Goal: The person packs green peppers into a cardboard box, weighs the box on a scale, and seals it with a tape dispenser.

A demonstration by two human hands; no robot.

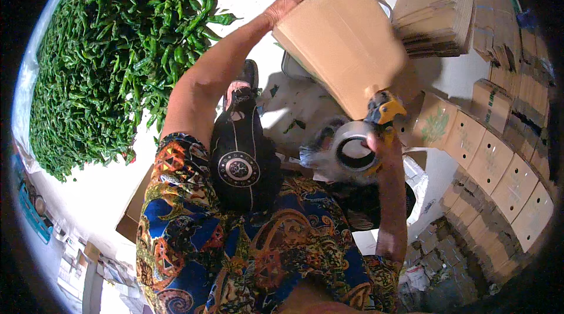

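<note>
In front of me a closed cardboard box (339, 41) lies at an angle, a seam running along its upper face. My left hand (288, 3) grips the box at its far left edge, fingertips partly hidden behind the corner. My right hand (374, 143) is wrapped around a tape dispenser (383, 110) with yellow and dark parts, most of the handle hidden. A large roll of tape (341, 142) sits on it. The dispenser's head is at the box's near end; blur hides whether it touches.
Green chili peppers (110, 49) form a wide heap on the left. Flattened cartons (434, 14) are stacked beyond the box to the right. A row of cardboard boxes (478, 142) with round holes curves along the right. A grey metal frame (293, 66) shows beneath the box.
</note>
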